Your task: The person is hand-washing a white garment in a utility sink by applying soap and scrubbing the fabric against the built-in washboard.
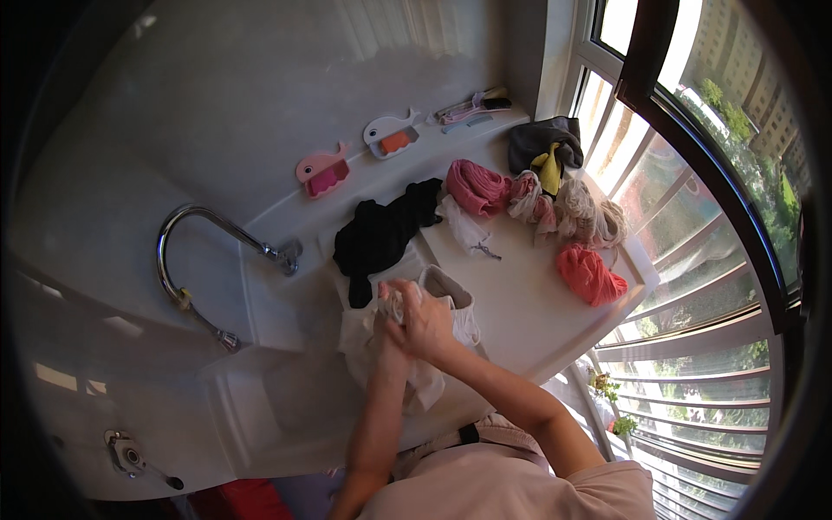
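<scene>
Both of my hands are together at the washboard side of a white laundry sink point(266, 403). A bunched white garment point(361, 335) is gripped between them, its loose cloth hanging down toward the basin. My right hand point(429, 322) lies over the bunch and partly covers my left hand point(396, 335), whose fingers are mostly hidden. Just beyond my right hand rests a pale garment with a ribbed band point(448, 286); whether it is part of the same piece I cannot tell. Black cloth point(374, 240) lies crumpled past my fingers.
Pink cloth point(478, 187), a coral bundle point(591, 274), beige cloth point(575, 211) and dark grey cloth point(543, 143) lie on the counter point(513, 305). A chrome faucet point(195, 211) arches at left. Whale-shaped soap dishes point(322, 172) and brushes point(474, 107) line the back ledge. Windows point(676, 214) stand right.
</scene>
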{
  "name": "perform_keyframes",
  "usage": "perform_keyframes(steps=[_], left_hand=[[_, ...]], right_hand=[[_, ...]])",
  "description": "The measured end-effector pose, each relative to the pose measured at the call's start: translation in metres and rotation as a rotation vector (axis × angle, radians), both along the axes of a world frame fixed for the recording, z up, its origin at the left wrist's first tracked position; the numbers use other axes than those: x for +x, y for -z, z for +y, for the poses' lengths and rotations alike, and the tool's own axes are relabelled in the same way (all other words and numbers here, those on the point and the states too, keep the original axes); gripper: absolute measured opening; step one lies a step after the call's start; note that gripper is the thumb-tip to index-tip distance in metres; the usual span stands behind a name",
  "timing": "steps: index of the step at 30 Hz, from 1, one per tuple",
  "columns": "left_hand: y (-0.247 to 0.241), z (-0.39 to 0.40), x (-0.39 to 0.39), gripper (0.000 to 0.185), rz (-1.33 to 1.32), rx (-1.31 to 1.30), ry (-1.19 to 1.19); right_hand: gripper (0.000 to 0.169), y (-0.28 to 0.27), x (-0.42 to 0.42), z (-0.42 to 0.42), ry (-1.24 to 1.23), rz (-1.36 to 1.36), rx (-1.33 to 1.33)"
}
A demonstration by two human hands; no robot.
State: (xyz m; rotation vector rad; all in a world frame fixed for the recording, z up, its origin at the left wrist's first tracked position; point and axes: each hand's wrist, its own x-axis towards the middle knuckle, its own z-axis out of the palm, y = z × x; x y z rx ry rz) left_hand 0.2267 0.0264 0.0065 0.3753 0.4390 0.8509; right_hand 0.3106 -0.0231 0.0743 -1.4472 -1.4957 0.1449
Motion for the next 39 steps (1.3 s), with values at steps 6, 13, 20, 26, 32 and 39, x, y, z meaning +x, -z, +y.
perform_keyframes(steps=[6,13,20,26,32,39], left_hand=[[-0.043,-0.034,0.021,0.059,0.513,-0.152,-0.360],[-0.014,-0.003,-0.005,0.050,-0.159,0.192,0.076],[-0.047,-0.033,0.009,0.048,0.282,-0.095,-0.188],[-0.067,-0.048,0.015,0.050,0.442,-0.209,-0.332],[-0.039,-0.037,0.009,0.049,0.284,0.028,-0.157],[-0.077,-0.049,0.027,0.050,0.674,-0.037,-0.170]], right_hand=[[0.030,0.018,0.010,0.018,0.022,-0.145,-0.126],[0.023,0.004,-0.021,-0.025,-0.189,-0.220,0.047],[0.022,-0.007,-0.006,-0.001,0.068,-0.143,0.012],[0.027,-0.002,0.004,0.012,0.010,-0.184,-0.106],[0.016,-0.004,-0.023,-0.030,-0.091,-0.198,0.032],[0.019,0.000,0.012,0.004,0.083,-0.174,-0.205]])
